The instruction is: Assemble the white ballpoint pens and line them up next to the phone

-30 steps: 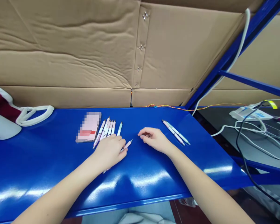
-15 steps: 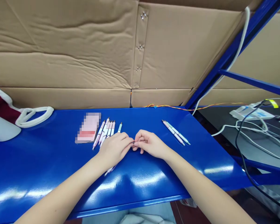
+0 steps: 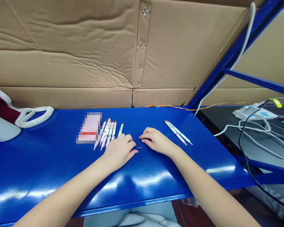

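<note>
We couldn't tell if our left hand's [image 3: 119, 151] or right hand's [image 3: 157, 142] grip pinched anything; careless brushing risked losing the tiny part [image 3: 139, 147] between.

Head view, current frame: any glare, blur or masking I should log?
Head view: white glare streaks across the near part of the glossy blue table; head view: the pink rectangular item beside the pens is pixelated, hiding its details; head view: the tiny piece between the left hand and right hand is too small to identify.
</note>
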`<control>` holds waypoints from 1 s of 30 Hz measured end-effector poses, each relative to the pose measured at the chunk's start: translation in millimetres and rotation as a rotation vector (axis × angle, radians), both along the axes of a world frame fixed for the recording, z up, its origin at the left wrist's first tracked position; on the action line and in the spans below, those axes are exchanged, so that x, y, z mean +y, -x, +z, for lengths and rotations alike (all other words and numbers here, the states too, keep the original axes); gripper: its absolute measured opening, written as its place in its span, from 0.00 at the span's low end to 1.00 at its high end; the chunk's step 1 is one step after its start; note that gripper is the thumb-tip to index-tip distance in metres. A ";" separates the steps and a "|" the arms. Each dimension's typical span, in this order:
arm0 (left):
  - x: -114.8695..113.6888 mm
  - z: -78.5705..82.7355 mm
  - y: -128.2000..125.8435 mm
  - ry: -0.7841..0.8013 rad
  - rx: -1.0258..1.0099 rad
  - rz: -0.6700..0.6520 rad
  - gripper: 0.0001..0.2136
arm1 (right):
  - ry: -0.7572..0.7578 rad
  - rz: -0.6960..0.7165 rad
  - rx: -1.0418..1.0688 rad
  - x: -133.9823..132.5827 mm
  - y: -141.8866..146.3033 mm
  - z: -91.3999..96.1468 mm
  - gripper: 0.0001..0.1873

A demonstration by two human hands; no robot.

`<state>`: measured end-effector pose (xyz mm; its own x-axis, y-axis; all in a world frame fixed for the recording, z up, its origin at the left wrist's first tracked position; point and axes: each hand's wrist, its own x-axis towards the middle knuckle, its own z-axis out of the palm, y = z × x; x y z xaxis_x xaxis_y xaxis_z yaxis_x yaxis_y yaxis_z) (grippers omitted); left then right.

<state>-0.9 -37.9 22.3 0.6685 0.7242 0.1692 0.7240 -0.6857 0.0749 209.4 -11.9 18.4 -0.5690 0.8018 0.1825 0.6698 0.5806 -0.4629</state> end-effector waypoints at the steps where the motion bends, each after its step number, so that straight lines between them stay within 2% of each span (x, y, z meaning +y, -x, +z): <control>1: 0.2 2.0 0.9 0.003 -0.011 0.010 0.14 | 0.003 -0.001 -0.013 -0.6 -1.0 0.7 0.13; 5: 1.4 18.8 11.9 -0.045 -0.111 0.118 0.19 | -0.022 -0.026 -0.013 -6.7 -6.3 14.5 0.22; 8: 2.9 29.7 22.9 -0.051 -0.081 0.186 0.20 | -0.049 -0.016 -0.043 -12.9 -4.1 24.7 0.14; 11: 3.8 30.8 28.4 0.056 0.001 0.160 0.19 | -0.032 0.031 -0.109 -17.8 4.6 25.3 0.10; 15: 2.5 26.6 25.6 0.158 0.075 0.097 0.13 | -0.023 0.081 -0.154 -21.2 15.0 19.8 0.03; 17: 1.5 27.4 24.6 0.178 0.097 0.078 0.11 | -0.017 0.093 -0.139 -21.2 15.8 19.3 0.04; 20: 1.9 32.3 28.9 0.215 0.065 0.108 0.10 | 0.040 0.049 -0.028 -18.4 10.8 22.0 0.05; 23: 4.9 37.6 37.7 0.229 0.007 0.158 0.10 | 0.109 -0.089 0.204 -13.0 2.0 25.1 0.05; 25: 7.5 39.3 42.5 0.192 -0.021 0.127 0.09 | 0.105 -0.153 0.333 -9.4 -2.5 25.5 0.04; 30: 11.6 37.8 46.5 0.095 -0.060 0.053 0.09 | 0.071 -0.144 0.383 -7.1 -2.2 21.7 0.05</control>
<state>-47.4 -26.3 60.1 0.6198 0.7728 0.1368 0.7512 -0.6346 0.1814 211.6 -19.0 40.1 -0.3521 0.8864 0.3005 0.5136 0.4513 -0.7297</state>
